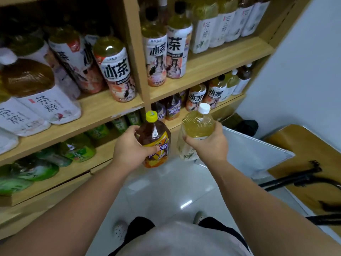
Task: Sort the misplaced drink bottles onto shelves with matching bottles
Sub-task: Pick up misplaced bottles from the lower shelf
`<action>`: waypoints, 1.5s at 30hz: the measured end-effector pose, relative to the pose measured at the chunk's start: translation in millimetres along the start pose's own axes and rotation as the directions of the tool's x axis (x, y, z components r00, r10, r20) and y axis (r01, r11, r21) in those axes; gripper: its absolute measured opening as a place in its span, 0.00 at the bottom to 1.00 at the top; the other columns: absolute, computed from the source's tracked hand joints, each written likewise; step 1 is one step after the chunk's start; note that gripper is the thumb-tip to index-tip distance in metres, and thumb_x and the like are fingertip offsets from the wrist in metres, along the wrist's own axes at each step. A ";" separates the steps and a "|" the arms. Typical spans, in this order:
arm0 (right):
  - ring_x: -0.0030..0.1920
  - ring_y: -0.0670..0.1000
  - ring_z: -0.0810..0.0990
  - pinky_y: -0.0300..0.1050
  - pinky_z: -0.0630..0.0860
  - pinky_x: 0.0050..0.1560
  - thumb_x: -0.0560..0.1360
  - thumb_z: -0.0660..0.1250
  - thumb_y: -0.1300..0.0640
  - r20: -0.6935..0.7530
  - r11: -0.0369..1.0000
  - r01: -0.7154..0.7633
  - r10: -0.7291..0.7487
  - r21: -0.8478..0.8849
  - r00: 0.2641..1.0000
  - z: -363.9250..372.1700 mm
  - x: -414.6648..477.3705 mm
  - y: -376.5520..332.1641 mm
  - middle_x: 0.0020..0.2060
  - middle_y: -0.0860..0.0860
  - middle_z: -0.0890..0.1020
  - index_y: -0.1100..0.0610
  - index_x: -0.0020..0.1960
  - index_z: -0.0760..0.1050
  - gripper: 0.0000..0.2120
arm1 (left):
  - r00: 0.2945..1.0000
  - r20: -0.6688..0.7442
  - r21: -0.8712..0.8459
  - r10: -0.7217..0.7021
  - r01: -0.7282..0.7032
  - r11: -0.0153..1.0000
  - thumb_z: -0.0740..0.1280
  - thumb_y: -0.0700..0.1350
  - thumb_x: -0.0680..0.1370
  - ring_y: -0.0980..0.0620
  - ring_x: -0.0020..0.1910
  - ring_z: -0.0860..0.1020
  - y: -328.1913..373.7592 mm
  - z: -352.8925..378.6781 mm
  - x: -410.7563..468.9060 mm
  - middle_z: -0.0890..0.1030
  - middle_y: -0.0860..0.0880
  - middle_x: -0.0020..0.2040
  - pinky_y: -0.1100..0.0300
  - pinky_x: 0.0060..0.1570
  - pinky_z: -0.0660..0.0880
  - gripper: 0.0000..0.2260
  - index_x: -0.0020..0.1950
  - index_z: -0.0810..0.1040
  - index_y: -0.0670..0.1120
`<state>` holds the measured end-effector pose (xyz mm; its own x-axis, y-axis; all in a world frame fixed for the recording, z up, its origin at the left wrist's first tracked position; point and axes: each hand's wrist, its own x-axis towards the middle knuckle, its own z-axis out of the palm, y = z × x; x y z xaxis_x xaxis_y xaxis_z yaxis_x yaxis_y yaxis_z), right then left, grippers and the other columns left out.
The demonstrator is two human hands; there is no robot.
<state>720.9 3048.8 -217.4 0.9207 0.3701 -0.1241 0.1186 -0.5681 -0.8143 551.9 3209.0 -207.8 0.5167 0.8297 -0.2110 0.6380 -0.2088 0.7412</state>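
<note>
Wooden shelving unit (212,65) is stocked by brand. Step in hand: two misplaced bottles are off the shelves, held in front of the lower right bay.

- **Left hand** (129,150): wrapped round the yellow-capped dark tea bottle (155,133).
- **Right hand** (210,145): wrapped round the white-capped pale tea bottle (197,124).

Next move, as judged: the dark bottle goes to the purple-labelled row (172,109) just behind it, and the pale one goes up to the white-labelled row (204,30).
</note>
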 end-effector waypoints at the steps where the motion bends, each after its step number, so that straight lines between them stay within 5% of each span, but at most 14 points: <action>1: 0.56 0.49 0.79 0.43 0.73 0.52 0.60 0.84 0.41 0.006 1.000 0.006 -0.006 0.011 1.000 -16.4 10.0 4.9 0.55 0.45 0.81 0.50 0.70 0.69 0.45 | 1.000 -0.008 -0.009 0.006 -0.006 1.000 0.86 0.50 0.60 0.50 0.55 0.81 14.4 14.3 -1.7 0.82 0.53 0.55 0.56 0.52 0.76 0.36 0.65 0.78 0.49; 15: 0.52 0.48 0.77 0.46 0.76 0.56 0.59 0.85 0.41 -0.067 0.999 0.031 -0.028 0.037 0.997 -162.6 119.3 38.2 0.51 0.43 0.78 0.51 0.69 0.71 0.44 | 0.994 -0.076 -0.032 0.076 -0.079 0.996 0.86 0.52 0.57 0.52 0.54 0.82 159.7 102.7 15.3 0.84 0.54 0.55 0.51 0.57 0.80 0.37 0.64 0.78 0.52; 21: 0.52 0.48 0.79 0.49 0.79 0.56 0.58 0.85 0.40 -0.060 0.998 0.046 -0.044 0.040 0.997 -168.5 163.4 25.0 0.46 0.37 0.77 0.45 0.62 0.70 0.38 | 0.983 -0.130 -0.058 0.127 -0.136 0.989 0.86 0.52 0.57 0.51 0.52 0.83 195.8 106.9 66.3 0.85 0.54 0.54 0.48 0.56 0.80 0.35 0.61 0.78 0.54; 25: 0.54 0.48 0.80 0.48 0.78 0.54 0.58 0.85 0.39 -0.095 0.998 0.067 -0.065 0.011 0.993 -175.0 199.3 2.1 0.52 0.42 0.79 0.48 0.67 0.71 0.43 | 0.978 -0.139 -0.075 0.152 -0.164 0.984 0.86 0.52 0.59 0.50 0.53 0.83 217.0 103.8 102.1 0.84 0.54 0.54 0.48 0.56 0.80 0.34 0.62 0.78 0.54; 29: 0.53 0.47 0.81 0.52 0.81 0.57 0.57 0.85 0.40 -0.157 0.997 0.061 -0.055 0.038 0.986 -181.3 236.0 -24.9 0.49 0.39 0.80 0.47 0.64 0.71 0.41 | 0.978 -0.127 -0.087 0.166 -0.178 0.980 0.80 0.65 0.52 0.51 0.57 0.82 232.8 98.7 132.5 0.83 0.56 0.58 0.46 0.56 0.81 0.42 0.65 0.75 0.58; 32: 0.55 0.47 0.81 0.51 0.80 0.60 0.58 0.85 0.41 -0.168 0.995 0.098 -0.092 0.030 0.981 -180.8 259.6 -43.4 0.53 0.41 0.81 0.48 0.66 0.71 0.42 | 0.978 -0.128 -0.069 0.162 -0.172 0.983 0.83 0.60 0.56 0.50 0.59 0.81 236.6 99.1 146.1 0.83 0.53 0.60 0.46 0.58 0.80 0.42 0.68 0.74 0.55; 36: 0.56 0.45 0.76 0.45 0.75 0.58 0.59 0.85 0.42 -0.120 0.984 0.178 -0.174 0.021 0.977 -170.9 288.4 -69.3 0.53 0.40 0.77 0.49 0.71 0.69 0.46 | 0.982 -0.135 -0.093 0.134 -0.148 0.985 0.85 0.55 0.59 0.51 0.55 0.82 234.1 108.9 151.3 0.83 0.55 0.56 0.48 0.56 0.81 0.38 0.67 0.76 0.54; 42: 0.59 0.49 0.80 0.53 0.78 0.62 0.58 0.84 0.39 0.015 0.965 0.262 -0.263 0.016 0.965 -135.1 329.3 -89.6 0.56 0.43 0.81 0.48 0.68 0.71 0.44 | 0.983 -0.177 -0.097 0.056 -0.074 0.993 0.86 0.53 0.58 0.52 0.56 0.82 228.5 124.6 149.4 0.84 0.54 0.57 0.51 0.57 0.80 0.40 0.68 0.77 0.51; 45: 0.60 0.51 0.80 0.51 0.78 0.62 0.58 0.85 0.39 0.069 0.950 0.309 -0.311 0.036 0.948 -120.2 342.7 -94.6 0.56 0.45 0.81 0.50 0.71 0.70 0.47 | 0.979 -0.201 -0.193 -0.028 -0.011 0.981 0.84 0.60 0.54 0.54 0.55 0.83 228.7 127.6 145.6 0.84 0.57 0.56 0.48 0.55 0.82 0.42 0.66 0.77 0.56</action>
<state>1069.9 3141.1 -114.7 0.8103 0.5780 0.0963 0.3835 -0.3989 -0.8330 846.0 3216.0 -150.3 0.3730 0.9225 -0.0995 0.5099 -0.1142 0.8526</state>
